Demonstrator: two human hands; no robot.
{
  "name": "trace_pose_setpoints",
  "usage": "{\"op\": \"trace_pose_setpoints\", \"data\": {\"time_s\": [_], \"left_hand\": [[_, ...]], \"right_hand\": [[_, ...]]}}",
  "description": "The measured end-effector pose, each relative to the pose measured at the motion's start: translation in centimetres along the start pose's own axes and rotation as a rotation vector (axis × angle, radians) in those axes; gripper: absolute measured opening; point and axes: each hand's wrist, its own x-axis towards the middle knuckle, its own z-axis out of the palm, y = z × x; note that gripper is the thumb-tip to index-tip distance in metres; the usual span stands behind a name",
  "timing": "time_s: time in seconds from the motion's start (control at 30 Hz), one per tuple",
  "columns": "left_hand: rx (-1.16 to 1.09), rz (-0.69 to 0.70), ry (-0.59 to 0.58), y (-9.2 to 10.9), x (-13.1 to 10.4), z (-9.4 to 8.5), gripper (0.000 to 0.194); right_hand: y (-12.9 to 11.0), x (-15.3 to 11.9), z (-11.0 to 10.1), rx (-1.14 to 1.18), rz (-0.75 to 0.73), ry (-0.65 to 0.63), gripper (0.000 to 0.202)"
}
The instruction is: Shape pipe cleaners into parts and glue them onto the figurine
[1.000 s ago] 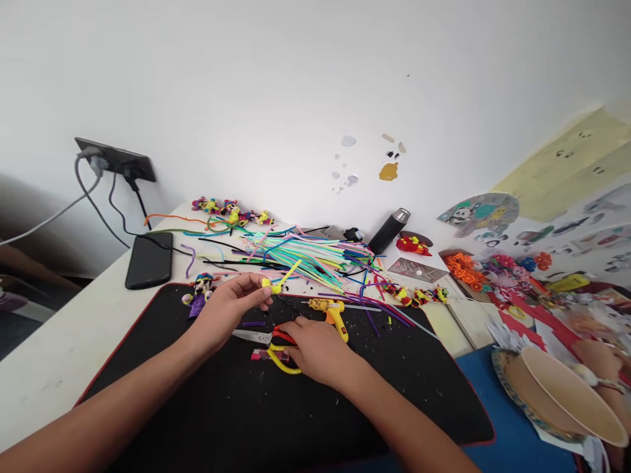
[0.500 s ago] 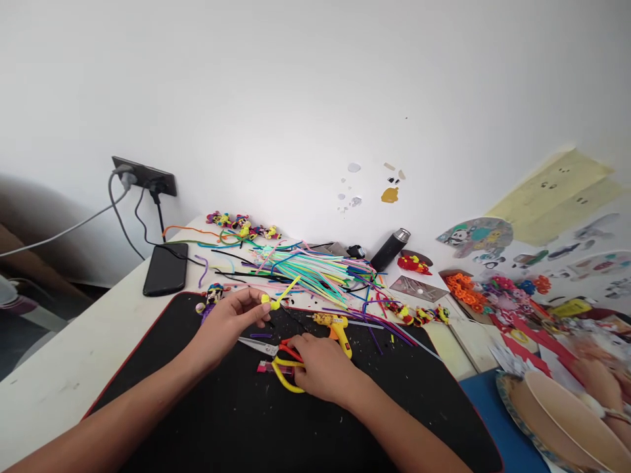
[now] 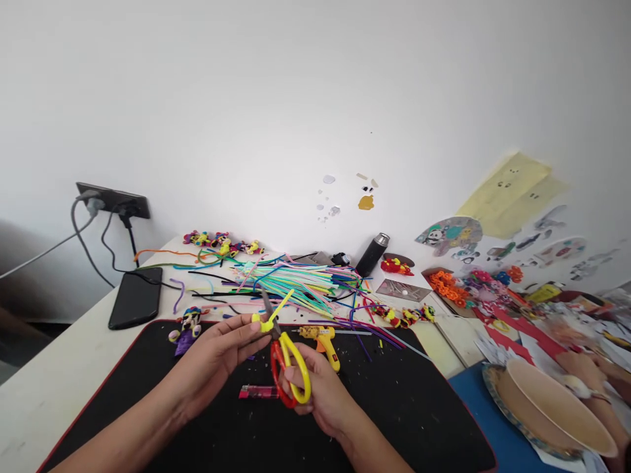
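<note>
Between the thumb and fingertips of my left hand (image 3: 229, 345) is a small bent yellow pipe cleaner piece (image 3: 265, 324), one end sticking up to the right. My right hand (image 3: 315, 387) grips the scissors (image 3: 296, 368) by their red and yellow handles. The blades point up and rest close to the yellow piece, spread around its upright end. A pink lighter-like object (image 3: 257, 392) lies on the black mat (image 3: 236, 433) below the hands. Just behind my right hand lies a yellow glue gun (image 3: 320, 338). A small purple-dressed doll (image 3: 186, 332) lies left of my left hand.
A pile of coloured pipe cleaners (image 3: 296, 286) spreads behind the mat, near a black flask (image 3: 373, 255). A phone (image 3: 135, 297) lies at the left. More small dolls (image 3: 221, 243) sit by the wall. At the right are a bowl (image 3: 557, 407) and another person's arm (image 3: 586, 374).
My right hand has picked the scissors up off the mat and brought their blades up to the yellow piece. The view has shifted, so the table things appear lower and further left.
</note>
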Motion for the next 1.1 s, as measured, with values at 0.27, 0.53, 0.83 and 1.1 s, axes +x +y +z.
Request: {"op": "trace_pose_setpoints", "data": {"time_s": [0.27,0.53,0.83,1.1], "left_hand": [[0.172,0.031,-0.040,-0.1,-1.0,1.3,0.028],[0.196,0.062,-0.051,-0.7,-1.6,1.8,0.027],[0.640,0.310,-0.047,1.7,-1.3,0.3,0.033],[1.416,1.160,0.261,3.8,0.3,-1.9,0.016]], "right_hand": [[1.3,0.5,-0.5,-0.068,-0.127,-0.117,0.060],[2.0,0.5,-0.3,0.048,-0.274,-0.110,0.059],[1.7,0.0,-0.4,0.163,-0.288,-0.244,0.069],[2.4,0.9,-0.7,0.120,-0.284,-0.237,0.077]]}}
